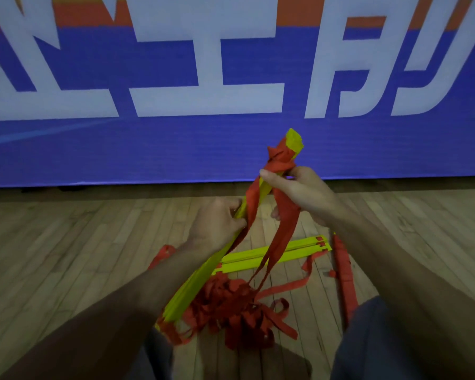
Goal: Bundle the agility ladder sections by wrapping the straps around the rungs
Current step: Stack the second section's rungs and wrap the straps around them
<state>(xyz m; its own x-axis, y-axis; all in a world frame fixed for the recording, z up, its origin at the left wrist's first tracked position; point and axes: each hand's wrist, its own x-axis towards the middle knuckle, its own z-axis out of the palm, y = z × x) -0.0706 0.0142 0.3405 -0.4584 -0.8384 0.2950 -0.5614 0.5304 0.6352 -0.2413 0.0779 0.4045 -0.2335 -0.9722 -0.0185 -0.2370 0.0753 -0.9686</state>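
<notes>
The left hand (217, 223) has its grip clamped round the middle of a stack of yellow rungs (192, 286): flat, hard-edged plastic slats pressed face to face. The stack is held at a slant, its lower end near the person's lap and its upper end raised. Higher up, the right hand (302, 193) has its grip closed on the red strap (279, 160), a soft woven ribbon wound in creased turns round the stack just under its squared-off top. From that wrap, two limp lengths of strap (283, 231) hang down, flat and slightly twisted, into a crumpled red tangle (231, 305) of loops on the wooden floor (66, 242). Behind the tangle a few more yellow rungs (272, 253) lie flat and side by side on the planks, with notched ends. To the right lies a long, narrow red bundle (344, 272). Beyond it all stands a blue banner (176, 149) with large white characters and an orange band.
</notes>
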